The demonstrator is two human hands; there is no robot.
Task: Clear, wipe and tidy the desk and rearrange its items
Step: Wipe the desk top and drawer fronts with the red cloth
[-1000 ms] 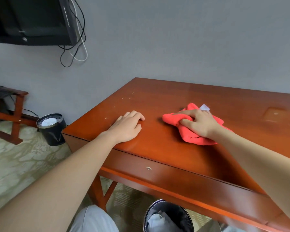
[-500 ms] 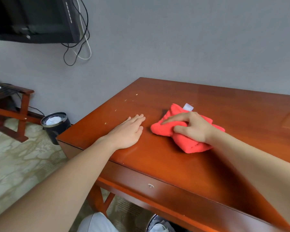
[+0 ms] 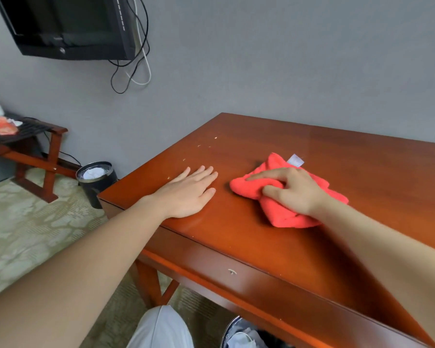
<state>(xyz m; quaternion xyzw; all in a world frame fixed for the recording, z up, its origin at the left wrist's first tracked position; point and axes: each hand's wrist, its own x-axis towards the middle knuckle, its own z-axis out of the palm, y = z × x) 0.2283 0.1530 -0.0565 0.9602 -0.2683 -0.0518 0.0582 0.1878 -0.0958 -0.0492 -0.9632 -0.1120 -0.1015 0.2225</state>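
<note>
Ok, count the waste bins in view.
2. One waste bin stands by the wall, left of the desk; the second bin sits under the desk's front edge, partly cut off.

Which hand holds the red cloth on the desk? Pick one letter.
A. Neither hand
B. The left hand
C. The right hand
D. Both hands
C: the right hand grips the red cloth, while the left hand lies flat on the desk.
</note>
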